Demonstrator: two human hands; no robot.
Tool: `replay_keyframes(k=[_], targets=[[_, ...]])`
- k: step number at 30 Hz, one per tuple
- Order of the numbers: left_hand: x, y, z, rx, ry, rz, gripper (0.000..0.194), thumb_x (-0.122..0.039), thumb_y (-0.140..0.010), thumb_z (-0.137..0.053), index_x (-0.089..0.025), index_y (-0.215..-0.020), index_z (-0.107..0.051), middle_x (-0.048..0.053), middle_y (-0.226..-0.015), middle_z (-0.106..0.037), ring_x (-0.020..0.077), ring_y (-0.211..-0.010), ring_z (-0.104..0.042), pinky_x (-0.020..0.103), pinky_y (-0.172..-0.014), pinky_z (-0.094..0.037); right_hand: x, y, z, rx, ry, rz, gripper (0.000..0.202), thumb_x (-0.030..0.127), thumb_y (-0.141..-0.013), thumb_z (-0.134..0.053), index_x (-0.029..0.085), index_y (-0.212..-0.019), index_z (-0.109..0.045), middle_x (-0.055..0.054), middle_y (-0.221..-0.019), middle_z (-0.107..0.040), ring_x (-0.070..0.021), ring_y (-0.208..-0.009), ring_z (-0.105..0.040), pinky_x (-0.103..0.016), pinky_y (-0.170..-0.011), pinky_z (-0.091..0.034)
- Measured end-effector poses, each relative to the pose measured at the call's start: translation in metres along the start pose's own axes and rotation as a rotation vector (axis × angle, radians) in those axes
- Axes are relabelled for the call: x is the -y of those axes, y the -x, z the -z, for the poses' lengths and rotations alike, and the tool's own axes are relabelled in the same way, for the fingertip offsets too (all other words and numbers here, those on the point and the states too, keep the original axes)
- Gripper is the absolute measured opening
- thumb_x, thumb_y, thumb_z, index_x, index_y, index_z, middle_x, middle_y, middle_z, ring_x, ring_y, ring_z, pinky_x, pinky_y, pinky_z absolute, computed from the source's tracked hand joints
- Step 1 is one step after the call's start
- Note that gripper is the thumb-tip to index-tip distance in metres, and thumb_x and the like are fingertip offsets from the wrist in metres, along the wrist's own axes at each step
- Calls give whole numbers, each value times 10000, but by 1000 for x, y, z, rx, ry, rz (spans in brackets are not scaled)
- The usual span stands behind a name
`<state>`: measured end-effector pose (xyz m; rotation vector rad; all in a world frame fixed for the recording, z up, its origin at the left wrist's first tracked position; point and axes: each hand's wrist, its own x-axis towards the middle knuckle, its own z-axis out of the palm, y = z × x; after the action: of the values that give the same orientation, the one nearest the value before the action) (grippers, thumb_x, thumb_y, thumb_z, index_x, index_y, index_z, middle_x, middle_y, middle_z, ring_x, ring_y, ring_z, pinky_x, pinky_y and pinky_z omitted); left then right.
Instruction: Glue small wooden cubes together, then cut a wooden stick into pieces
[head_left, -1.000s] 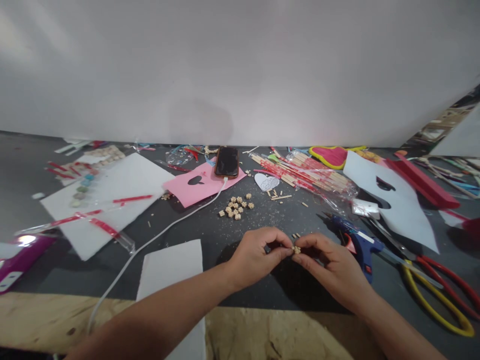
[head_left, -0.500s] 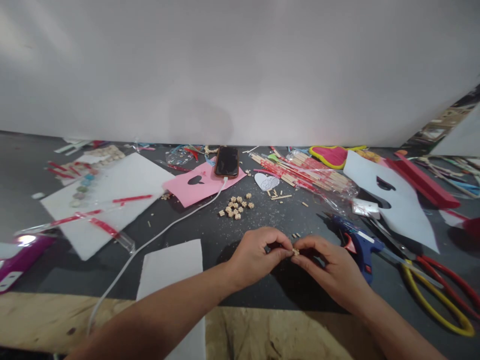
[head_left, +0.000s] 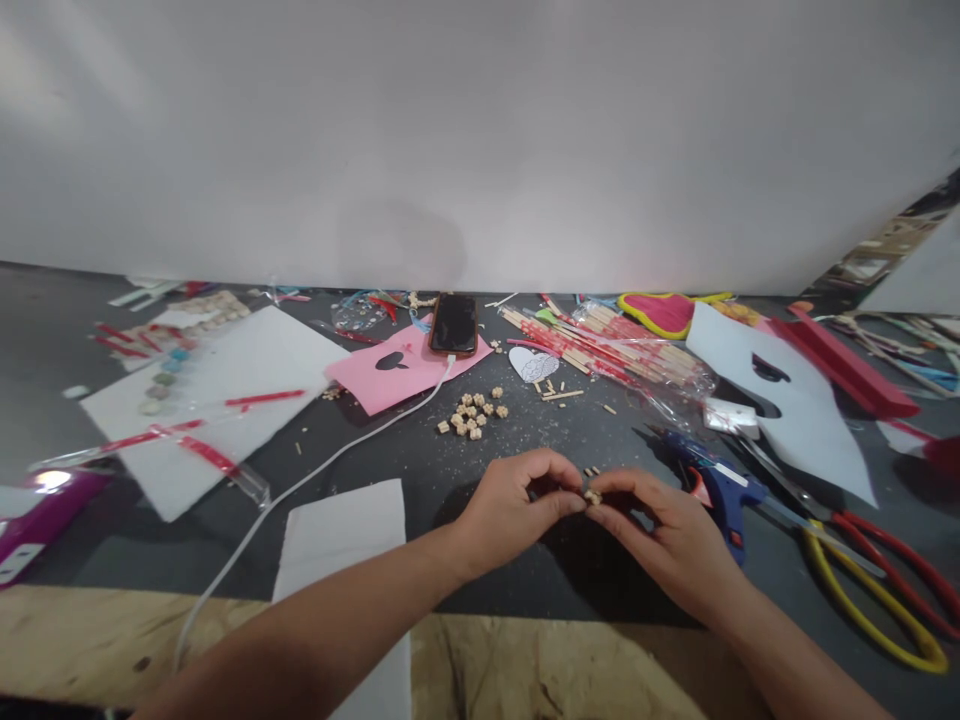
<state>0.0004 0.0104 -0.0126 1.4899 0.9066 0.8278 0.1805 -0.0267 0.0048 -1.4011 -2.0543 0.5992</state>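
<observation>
Over the dark tabletop, the fingertips of my left hand (head_left: 517, 508) and my right hand (head_left: 664, 530) meet at a tiny cluster of cut wooden sticks (head_left: 593, 496). My right thumb and forefinger pinch it. The left thumb and forefinger are closed against its left side. Just beyond lie several short stick pieces (head_left: 592, 470). A pile of similar wooden clusters (head_left: 474, 413) sits farther back, left of centre. To the right of my right hand rests a blue glue gun (head_left: 712, 480).
Large scissors (head_left: 825, 530) with red and yellow handles lie at the right. Bagged wooden sticks (head_left: 607, 345) are at the back. A phone (head_left: 454, 325) lies on pink paper (head_left: 367, 383), its white cable (head_left: 322, 465) crossing leftward. White sheets (head_left: 341, 530) lie on the left.
The small wooden cluster has turned slightly and risen a little between my fingertips. Both hands stay nearly in place.
</observation>
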Motion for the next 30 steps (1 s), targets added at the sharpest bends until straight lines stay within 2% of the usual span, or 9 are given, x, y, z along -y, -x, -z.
replay_keyframes(k=[3,6,11,16,24,30], targets=[[1,-2,0,18,194,89,166,-241,-678,-678,-137,-798,-632,2,-714,-612,91,-622,-528,194,-587,-419,-1,0,1,-59,-13,40,128,262,-811,-572,237,-937,-580,-26,-852,-651,-148,-757,-611,-258,-675,-499],[2,-2,1,106,349,190,262,-315,-667,-693,-118,-828,-628,-5,-700,-584,66,-558,-488,192,-541,-417,-1,-1,2,-90,-58,99,125,242,-811,-575,236,-935,-583,-34,-859,-635,-156,-787,-601,-272,-682,-498],[-1,-3,0,210,468,259,349,-383,-611,-732,-111,-812,-640,-5,-704,-578,62,-567,-484,194,-544,-436,2,-2,3,-61,-81,107,98,233,-818,-565,233,-911,-595,-40,-822,-628,-160,-769,-598,-280,-662,-500],[-5,-3,0,202,409,249,332,-392,-620,-722,-109,-775,-644,-12,-646,-567,62,-544,-483,188,-531,-438,4,-2,3,-43,-81,122,115,237,-817,-566,243,-927,-600,-33,-822,-640,-154,-773,-608,-272,-673,-504],[2,2,1,134,123,72,196,-321,-742,-618,-145,-811,-668,-8,-661,-605,79,-561,-516,180,-556,-426,5,-2,3,-43,-54,128,114,244,-821,-557,242,-926,-602,-37,-817,-651,-154,-758,-614,-270,-664,-508],[1,3,2,117,10,3,174,-293,-773,-584,-145,-796,-673,-12,-624,-591,84,-562,-515,175,-557,-410,5,-2,4,-36,-51,139,117,229,-820,-558,237,-925,-607,-35,-822,-648,-149,-770,-611,-260,-667,-504]])
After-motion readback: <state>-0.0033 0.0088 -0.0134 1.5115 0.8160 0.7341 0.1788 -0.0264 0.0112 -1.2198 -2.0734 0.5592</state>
